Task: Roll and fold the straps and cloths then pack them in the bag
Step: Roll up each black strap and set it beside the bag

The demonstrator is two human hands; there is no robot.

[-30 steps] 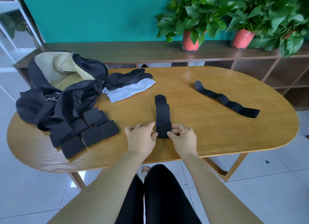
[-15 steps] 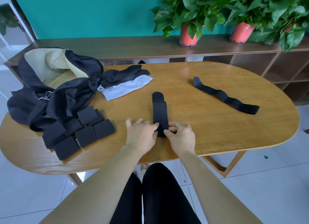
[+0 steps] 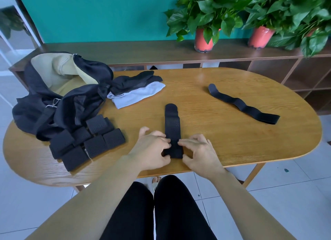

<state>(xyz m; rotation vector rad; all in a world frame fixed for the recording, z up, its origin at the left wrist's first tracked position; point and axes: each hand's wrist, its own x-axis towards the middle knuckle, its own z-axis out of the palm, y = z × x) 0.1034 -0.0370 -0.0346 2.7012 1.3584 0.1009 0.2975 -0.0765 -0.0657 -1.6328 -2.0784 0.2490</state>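
Two unrolled black fabric straps: perforated strap (image 3: 172,125), wavy strap (image 3: 243,105). One black tan-lined bag (image 3: 80,103). Two folded cloths: black cloth (image 3: 136,80), pale grey cloth (image 3: 139,94).

- Reaching forward with both bare forearms, angling in from the lower corners toward the middle.
- Pinching with the left hand (image 3: 152,150), fingers curling in from the left, thumb tucking low at the near end of the strap (image 3: 172,128).
- Gripping the same end with the right hand (image 3: 201,153) (palm down, knuckles raised), fingertips coming in from the right, thumb low.
- Holding both wrists roughly level, fingertips of the two hands lying close together.
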